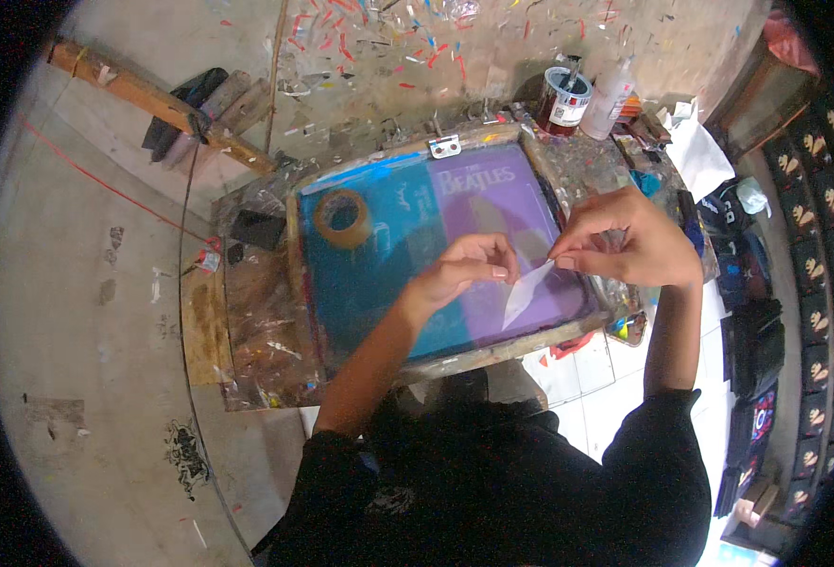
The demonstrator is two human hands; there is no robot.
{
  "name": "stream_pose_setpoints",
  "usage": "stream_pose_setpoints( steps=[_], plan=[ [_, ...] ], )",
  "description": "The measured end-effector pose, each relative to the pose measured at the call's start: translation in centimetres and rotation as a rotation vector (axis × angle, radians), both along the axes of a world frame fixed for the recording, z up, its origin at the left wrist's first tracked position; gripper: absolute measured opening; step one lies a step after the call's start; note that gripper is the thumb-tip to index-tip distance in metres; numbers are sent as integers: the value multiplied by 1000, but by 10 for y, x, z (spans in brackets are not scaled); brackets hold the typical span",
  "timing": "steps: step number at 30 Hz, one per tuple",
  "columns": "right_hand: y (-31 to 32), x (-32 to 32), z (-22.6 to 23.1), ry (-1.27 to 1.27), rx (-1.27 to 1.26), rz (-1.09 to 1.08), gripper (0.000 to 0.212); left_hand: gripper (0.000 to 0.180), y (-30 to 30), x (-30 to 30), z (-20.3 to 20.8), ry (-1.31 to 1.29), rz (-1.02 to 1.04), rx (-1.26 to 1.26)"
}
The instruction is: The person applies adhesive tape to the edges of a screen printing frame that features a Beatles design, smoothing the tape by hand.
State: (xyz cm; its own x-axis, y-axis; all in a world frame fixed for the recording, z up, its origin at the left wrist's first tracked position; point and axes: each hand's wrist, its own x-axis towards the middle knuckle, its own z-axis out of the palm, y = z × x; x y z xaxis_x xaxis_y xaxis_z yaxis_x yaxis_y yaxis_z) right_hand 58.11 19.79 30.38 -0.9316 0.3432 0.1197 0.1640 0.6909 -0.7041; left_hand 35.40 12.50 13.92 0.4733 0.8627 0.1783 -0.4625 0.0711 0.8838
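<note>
Right at the centre of the frame, a strip of clear tape (527, 291) hangs over the purple part of a screen-printing frame (455, 354). The right hand (625, 244) pinches the strip's upper end between thumb and fingertips, closed tight on it. The left hand (464, 269) sits just beside it to the left, its fingers curled narrow near the tape; whether they actually grip the strip cannot be told. Under both hands the screen's mesh is teal on the left and purple on the right, set in a paint-smeared wooden border. A roll of brown tape (343, 217) lies on the teal part, toward the upper left of the screen. Above the frame, in the upper right, stand a small open paint can (564, 102) and a white squeeze bottle (608, 104). Stacks of dark printed cloth (818, 283) line the right edge.
</note>
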Motion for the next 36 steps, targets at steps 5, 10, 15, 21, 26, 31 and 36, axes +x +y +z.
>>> stream_pose_setpoints(
  steps=[5, 10, 15, 21, 26, 31, 36],
  plan=[
    [-15, 15, -50, 111, -59, -250, 7, 12, -12, -16, 2, 117, 159, -54],
    [-49, 22, -112, 391, -529, -832, 9, 11, 8, -32, -26, -74, 331, -124],
    [-72, 12, -173, 501, -744, -1006, 18, 14, 45, -33, -38, -133, 581, -357],
    [-79, -1, -195, 338, -832, -1013, 20, 25, 82, -45, -64, 58, 528, -492],
    [-76, -2, -208, 234, -904, -1037, 15, 29, 85, -44, -78, 222, 532, -406],
    [-78, -8, -201, 89, -902, -999, 12, 29, 82, -44, -93, 335, 583, -320],
    [-75, -7, -203, 37, -853, -902, 12, 22, 79, -42, -92, 425, 709, -197]
  ],
)
